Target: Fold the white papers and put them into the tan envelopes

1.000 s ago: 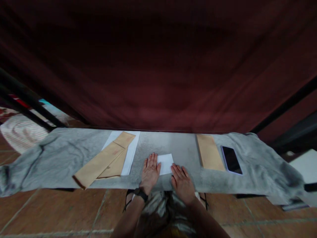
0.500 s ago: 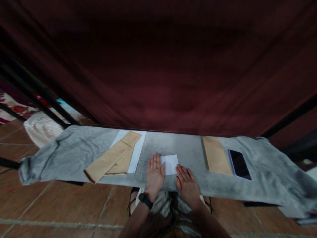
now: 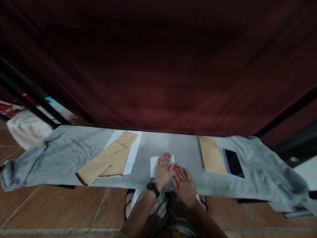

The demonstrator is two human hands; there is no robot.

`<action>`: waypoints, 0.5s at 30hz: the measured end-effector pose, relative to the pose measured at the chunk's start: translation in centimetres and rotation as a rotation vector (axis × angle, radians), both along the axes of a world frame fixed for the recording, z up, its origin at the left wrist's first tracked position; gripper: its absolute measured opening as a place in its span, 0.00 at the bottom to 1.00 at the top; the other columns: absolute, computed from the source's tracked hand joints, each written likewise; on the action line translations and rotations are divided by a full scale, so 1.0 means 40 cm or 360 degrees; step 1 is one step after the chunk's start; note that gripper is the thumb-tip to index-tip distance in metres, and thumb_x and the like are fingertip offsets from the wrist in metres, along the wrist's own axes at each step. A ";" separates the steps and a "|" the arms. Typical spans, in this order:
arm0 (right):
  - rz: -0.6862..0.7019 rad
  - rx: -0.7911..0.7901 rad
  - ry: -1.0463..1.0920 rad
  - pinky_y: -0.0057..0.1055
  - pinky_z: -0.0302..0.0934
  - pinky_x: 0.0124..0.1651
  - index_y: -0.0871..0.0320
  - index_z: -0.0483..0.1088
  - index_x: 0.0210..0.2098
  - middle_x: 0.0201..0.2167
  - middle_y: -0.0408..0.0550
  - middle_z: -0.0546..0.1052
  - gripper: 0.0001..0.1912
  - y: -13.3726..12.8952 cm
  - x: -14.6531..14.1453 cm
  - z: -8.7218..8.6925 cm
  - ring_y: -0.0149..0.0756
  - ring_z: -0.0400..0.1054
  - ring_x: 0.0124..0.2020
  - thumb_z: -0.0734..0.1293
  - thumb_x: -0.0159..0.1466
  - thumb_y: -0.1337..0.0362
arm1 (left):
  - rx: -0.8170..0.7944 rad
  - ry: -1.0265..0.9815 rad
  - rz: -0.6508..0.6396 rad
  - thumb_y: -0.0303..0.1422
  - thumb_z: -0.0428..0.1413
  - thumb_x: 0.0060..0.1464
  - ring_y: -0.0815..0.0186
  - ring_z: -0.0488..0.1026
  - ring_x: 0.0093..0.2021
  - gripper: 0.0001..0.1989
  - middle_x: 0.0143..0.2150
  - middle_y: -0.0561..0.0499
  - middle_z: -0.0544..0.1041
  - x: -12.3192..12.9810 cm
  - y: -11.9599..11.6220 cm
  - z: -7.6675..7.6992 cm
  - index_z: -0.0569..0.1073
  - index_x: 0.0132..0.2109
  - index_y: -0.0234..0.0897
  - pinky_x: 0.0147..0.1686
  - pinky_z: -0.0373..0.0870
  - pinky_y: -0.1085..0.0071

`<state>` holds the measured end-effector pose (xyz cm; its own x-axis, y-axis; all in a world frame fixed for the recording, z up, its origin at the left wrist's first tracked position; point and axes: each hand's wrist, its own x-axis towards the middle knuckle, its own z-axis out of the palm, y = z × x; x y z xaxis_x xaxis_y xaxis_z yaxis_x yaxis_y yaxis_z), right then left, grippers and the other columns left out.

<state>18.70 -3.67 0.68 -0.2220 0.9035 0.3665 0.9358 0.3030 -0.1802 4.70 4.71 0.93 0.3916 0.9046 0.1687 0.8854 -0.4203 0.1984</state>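
A small white paper lies flat on the grey cloth in front of me. My left hand, a dark band at its wrist, rests flat on the paper with fingers stretched out and covers its middle. Beside it my right hand lies palm down, fingers extended, its fingertips at the paper's right edge. The two hands nearly touch at the thumbs. Neither grips anything.
On the left, brown paper pieces overlap white sheets. A brown envelope-like stack and a phone lie to the right. Grey cloth covers the narrow surface; a dark red curtain hangs behind.
My left hand has moved right, from beside the paper's left edge onto the paper. My right hand stays near the right edge. The view has shifted slightly.
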 end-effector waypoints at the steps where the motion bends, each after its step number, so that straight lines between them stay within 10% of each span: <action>1: 0.0005 -0.0003 -0.0008 0.44 0.46 0.72 0.60 0.64 0.66 0.64 0.52 0.70 0.24 0.000 0.000 0.004 0.39 0.62 0.67 0.57 0.73 0.66 | 0.0008 0.0011 0.0026 0.41 0.39 0.71 0.60 0.53 0.74 0.28 0.73 0.47 0.59 -0.008 0.001 -0.004 0.58 0.72 0.36 0.71 0.53 0.55; 15: -0.0027 -0.0099 0.0225 0.44 0.49 0.71 0.57 0.70 0.62 0.61 0.49 0.74 0.22 0.042 0.000 0.003 0.37 0.67 0.63 0.54 0.74 0.66 | 0.0235 0.0119 0.0341 0.41 0.40 0.70 0.55 0.57 0.72 0.29 0.71 0.40 0.62 -0.165 -0.069 -0.018 0.59 0.71 0.30 0.69 0.56 0.51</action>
<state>18.71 -1.98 0.80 -0.1565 0.9286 0.3364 0.9048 0.2714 -0.3283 -1.92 1.97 0.21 0.2101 0.9359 0.2828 0.9672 -0.2412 0.0798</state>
